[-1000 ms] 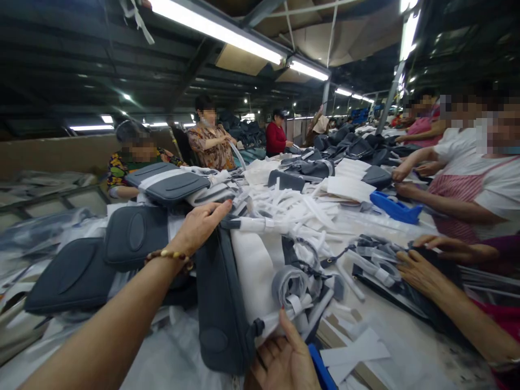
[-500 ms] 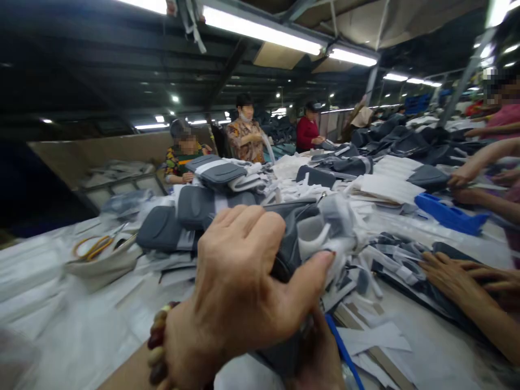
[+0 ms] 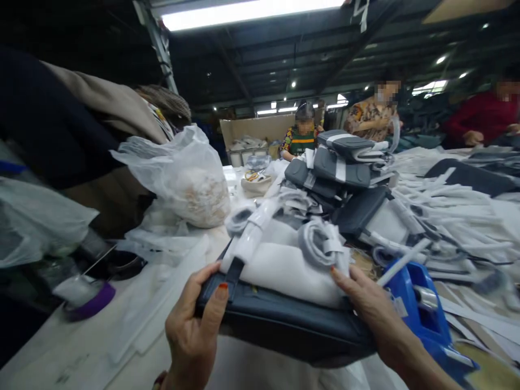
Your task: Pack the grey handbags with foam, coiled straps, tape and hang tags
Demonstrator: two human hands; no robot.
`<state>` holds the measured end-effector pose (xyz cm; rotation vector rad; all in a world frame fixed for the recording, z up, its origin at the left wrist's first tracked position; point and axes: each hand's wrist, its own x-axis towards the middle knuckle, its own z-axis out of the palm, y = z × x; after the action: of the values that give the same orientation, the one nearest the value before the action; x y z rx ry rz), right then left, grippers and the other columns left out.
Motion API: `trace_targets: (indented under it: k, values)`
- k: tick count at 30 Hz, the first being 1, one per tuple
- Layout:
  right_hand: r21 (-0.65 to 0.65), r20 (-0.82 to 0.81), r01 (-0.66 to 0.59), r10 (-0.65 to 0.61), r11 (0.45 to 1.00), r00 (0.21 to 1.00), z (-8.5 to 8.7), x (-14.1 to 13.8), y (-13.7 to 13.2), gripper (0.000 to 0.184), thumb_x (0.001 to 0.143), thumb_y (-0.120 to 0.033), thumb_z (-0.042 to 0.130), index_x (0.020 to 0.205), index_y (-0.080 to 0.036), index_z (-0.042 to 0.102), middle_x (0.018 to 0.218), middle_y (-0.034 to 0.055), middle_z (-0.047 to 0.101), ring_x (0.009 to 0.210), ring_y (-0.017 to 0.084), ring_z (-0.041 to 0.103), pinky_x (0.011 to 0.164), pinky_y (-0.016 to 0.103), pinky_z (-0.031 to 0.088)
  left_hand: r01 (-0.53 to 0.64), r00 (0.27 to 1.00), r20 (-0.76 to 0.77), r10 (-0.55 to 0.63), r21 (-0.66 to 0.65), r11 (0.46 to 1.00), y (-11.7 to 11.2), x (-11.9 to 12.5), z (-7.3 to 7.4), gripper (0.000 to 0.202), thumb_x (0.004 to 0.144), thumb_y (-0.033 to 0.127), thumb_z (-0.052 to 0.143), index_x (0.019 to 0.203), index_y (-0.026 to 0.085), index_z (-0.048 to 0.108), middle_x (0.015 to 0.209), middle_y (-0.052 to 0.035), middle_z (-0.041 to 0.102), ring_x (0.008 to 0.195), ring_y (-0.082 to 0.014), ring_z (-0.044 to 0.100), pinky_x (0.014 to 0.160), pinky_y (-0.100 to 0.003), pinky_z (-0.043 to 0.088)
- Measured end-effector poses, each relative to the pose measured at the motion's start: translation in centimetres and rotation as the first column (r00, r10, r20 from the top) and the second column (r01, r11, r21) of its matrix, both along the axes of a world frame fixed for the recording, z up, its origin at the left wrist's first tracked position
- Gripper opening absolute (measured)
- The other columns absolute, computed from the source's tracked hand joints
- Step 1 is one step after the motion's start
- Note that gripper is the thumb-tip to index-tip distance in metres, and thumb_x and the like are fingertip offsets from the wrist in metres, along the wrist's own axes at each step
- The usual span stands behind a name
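A dark blue-grey bag [image 3: 292, 325] lies in front of me, tilted toward me. White foam sheet [image 3: 280, 265] covers its upper face, and its straps are wrapped and coiled in foam and clear film on top. My left hand [image 3: 190, 330] grips the bag's left end, thumb on the edge beside a dark strap tab. At the right end, my right hand [image 3: 371, 303] holds the bag, with fingertips against the foam near a coiled strap [image 3: 320, 244]. The bag's underside and some of my fingers are hidden.
A blue tape dispenser [image 3: 420, 309] stands right of the bag. Wrapped dark bags [image 3: 341, 165] are piled beyond. A filled plastic bag [image 3: 190, 179] and a purple-rimmed roll [image 3: 91, 300] stand left. Orange-handled scissors [image 3: 252, 175] lie farther back. Co-workers sit or stand behind the pile.
My view has swung left. My left hand, earlier raised large before the camera over dark material, is now lower at the bag's left end. My right hand, mostly hidden before, shows at its right end.
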<state>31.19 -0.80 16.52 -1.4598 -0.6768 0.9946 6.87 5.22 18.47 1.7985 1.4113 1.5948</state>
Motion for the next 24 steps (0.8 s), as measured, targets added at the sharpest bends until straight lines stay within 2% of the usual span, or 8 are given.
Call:
trace_targets:
  k: [4, 7, 12, 15, 17, 20, 22, 24]
  values:
    - [-0.132, 0.172, -0.193, 0.214, 0.972, 0.962, -3.4, -4.7, 0.1, 0.042, 0.069, -0.055, 0.064, 0.083, -0.016, 0.063, 0.087, 0.0038, 0.067, 0.087, 0.024, 0.059, 0.073, 0.03, 0.043, -0.089, 0.992, 0.05, 0.112, -0.342, 0.935, -2.8, -5.8, -8.2, 0.049, 0.069, 0.061, 0.053, 0.087, 0.017, 0.066, 0.09, -0.0076, 0.07, 0.093, -0.0288, 0.061, 0.083, -0.036, 0.048]
    - [-0.172, 0.145, -0.272, 0.297, 0.947, 0.944, -4.6, -6.7, 0.5, 0.042, 0.065, -0.054, 0.066, 0.083, -0.016, 0.063, 0.088, 0.0044, 0.067, 0.088, 0.025, 0.059, 0.074, 0.031, 0.043, -0.085, 0.985, 0.092, 0.147, -0.484, 0.871, -4.1, -7.8, -11.6, 0.053, 0.071, 0.063, 0.045, 0.089, 0.017, 0.063, 0.094, -0.0102, 0.069, 0.097, -0.0306, 0.06, 0.089, -0.041, 0.045]
    - [-0.221, 0.146, -0.264, 0.299, 0.939, 0.943, -4.0, -6.7, 0.0, 0.06, 0.059, -0.063, 0.066, 0.093, -0.013, 0.066, 0.11, 0.0124, 0.063, 0.107, 0.032, 0.054, 0.081, 0.037, 0.043, 0.063, 0.994, 0.106, -0.011, -0.506, 0.86, -3.7, -9.3, -11.6, 0.051, 0.072, 0.063, 0.044, 0.089, 0.018, 0.061, 0.092, -0.0086, 0.068, 0.098, -0.0294, 0.06, 0.092, -0.043, 0.043]
    - [-0.187, 0.151, -0.17, 0.2, 0.967, 0.968, -4.6, -5.6, -1.2, 0.077, 0.059, -0.067, 0.063, 0.114, -0.013, 0.059, 0.133, 0.0141, 0.048, 0.122, 0.03, 0.043, 0.09, 0.038, 0.04, 0.092, 0.996, 0.063, -0.071, -0.459, 0.884, -2.7, -10.2, -10.6, 0.054, 0.067, 0.064, 0.053, 0.09, 0.016, 0.062, 0.096, -0.0112, 0.065, 0.099, -0.0305, 0.059, 0.09, -0.043, 0.045]
    - [-0.132, 0.107, -0.114, 0.129, 0.985, 0.986, -5.6, -5.2, -1.9, 0.077, 0.06, -0.063, 0.066, 0.118, -0.014, 0.056, 0.13, 0.0125, 0.052, 0.119, 0.027, 0.045, 0.091, 0.034, 0.038, 0.152, 0.988, 0.106, -0.116, -0.45, 0.88, -2.0, -10.6, -10.0, 0.059, 0.062, 0.061, 0.062, 0.098, 0.014, 0.062, 0.101, -0.0125, 0.065, 0.101, -0.0311, 0.059, 0.086, -0.041, 0.048]
    - [-0.057, -0.065, -0.12, 0.116, 0.991, 0.991, -7.2, -5.4, -2.4, 0.053, 0.061, -0.047, 0.07, 0.102, -0.014, 0.064, 0.093, 0.0047, 0.066, 0.089, 0.021, 0.057, 0.077, 0.029, 0.04, 0.317, 0.937, 0.307, -0.166, -0.55, 0.772, -0.6, -10.9, -9.6, 0.06, 0.062, 0.053, 0.069, 0.108, 0.016, 0.061, 0.108, -0.0093, 0.067, 0.108, -0.0295, 0.058, 0.088, -0.035, 0.049]
    - [-0.022, -0.154, -0.153, 0.148, 0.988, 0.977, -7.9, -5.7, -2.1, 0.033, 0.061, -0.035, 0.068, 0.086, -0.014, 0.067, 0.07, 0.0, 0.063, 0.067, 0.015, 0.054, 0.064, 0.025, 0.037, 0.402, 0.89, 0.442, -0.115, -0.638, 0.657, 0.6, -11.1, -9.9, 0.053, 0.06, 0.048, 0.072, 0.104, 0.019, 0.064, 0.109, -0.0055, 0.068, 0.112, -0.0285, 0.057, 0.087, -0.031, 0.05]
    - [-0.001, -0.21, -0.204, 0.199, 0.979, 0.957, -8.4, -5.8, -1.7, 0.024, 0.06, -0.026, 0.062, 0.078, -0.012, 0.068, 0.062, -0.0005, 0.06, 0.058, 0.012, 0.051, 0.057, 0.023, 0.034, 0.507, 0.832, 0.55, -0.068, -0.705, 0.496, 1.9, -11.2, -10.8, 0.05, 0.053, 0.043, 0.078, 0.096, 0.019, 0.068, 0.104, -0.0049, 0.071, 0.107, -0.0305, 0.059, 0.083, -0.031, 0.053]
